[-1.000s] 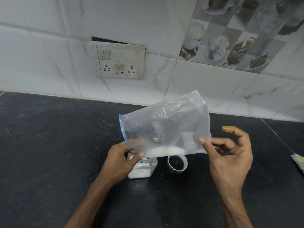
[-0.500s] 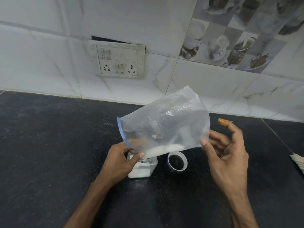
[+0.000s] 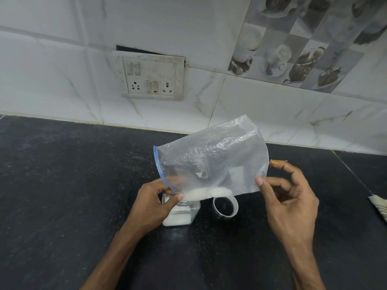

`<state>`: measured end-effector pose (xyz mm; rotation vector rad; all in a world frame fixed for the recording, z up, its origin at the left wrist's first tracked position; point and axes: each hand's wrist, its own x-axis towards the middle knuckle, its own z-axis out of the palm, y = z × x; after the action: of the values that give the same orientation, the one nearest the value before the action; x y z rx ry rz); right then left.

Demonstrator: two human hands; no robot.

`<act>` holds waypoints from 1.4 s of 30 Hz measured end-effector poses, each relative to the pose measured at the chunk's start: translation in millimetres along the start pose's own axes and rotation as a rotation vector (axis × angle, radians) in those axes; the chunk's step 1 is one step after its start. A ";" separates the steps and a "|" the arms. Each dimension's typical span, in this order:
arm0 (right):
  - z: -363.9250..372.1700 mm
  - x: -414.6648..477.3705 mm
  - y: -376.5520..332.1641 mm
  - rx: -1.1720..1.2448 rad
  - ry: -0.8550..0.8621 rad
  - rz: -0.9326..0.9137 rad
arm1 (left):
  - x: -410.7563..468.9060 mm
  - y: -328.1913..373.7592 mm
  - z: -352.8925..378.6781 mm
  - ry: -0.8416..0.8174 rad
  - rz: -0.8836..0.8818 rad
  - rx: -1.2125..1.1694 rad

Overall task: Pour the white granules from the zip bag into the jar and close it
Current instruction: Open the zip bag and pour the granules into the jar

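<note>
A clear zip bag (image 3: 211, 162) with a blue zip edge hangs tilted over the counter, its mouth down at the left. White granules (image 3: 206, 193) lie along its lower edge, just above the open clear jar (image 3: 181, 214), which holds a layer of white granules. My left hand (image 3: 155, 204) pinches the bag's mouth corner right over the jar's opening. My right hand (image 3: 289, 201) pinches the bag's bottom corner and holds it raised; its index finger wears a tan bandage. The jar's lid (image 3: 225, 208) lies on the counter just right of the jar.
The black stone counter (image 3: 62, 195) runs to a white tiled wall with a switch-and-socket plate (image 3: 151, 77). A pale cloth-like item (image 3: 379, 206) pokes in at the right edge.
My right hand has lifted the bag's bottom corner a little, tilting the bag more steeply. The granules have slid toward the mouth over the jar. My left hand has stayed put.
</note>
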<state>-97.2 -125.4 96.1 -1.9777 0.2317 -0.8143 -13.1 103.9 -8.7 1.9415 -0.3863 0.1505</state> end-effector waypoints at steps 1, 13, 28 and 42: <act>-0.4 0.1 -0.6 0.006 0.001 0.005 | -0.2 -0.1 0.0 0.002 0.000 0.000; 0.9 0.8 4.9 0.058 0.004 0.014 | -0.1 -1.4 1.0 0.003 -0.003 -0.020; 2.2 1.4 9.1 0.072 0.002 0.018 | 0.4 -5.7 1.6 0.009 0.012 -0.027; 2.9 0.7 11.2 0.070 0.025 -0.015 | -0.4 -5.6 1.5 0.014 0.026 -0.019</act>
<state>-93.0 -129.6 86.1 -1.9062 0.2004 -0.8461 -11.7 104.7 -14.4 1.9166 -0.4029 0.1767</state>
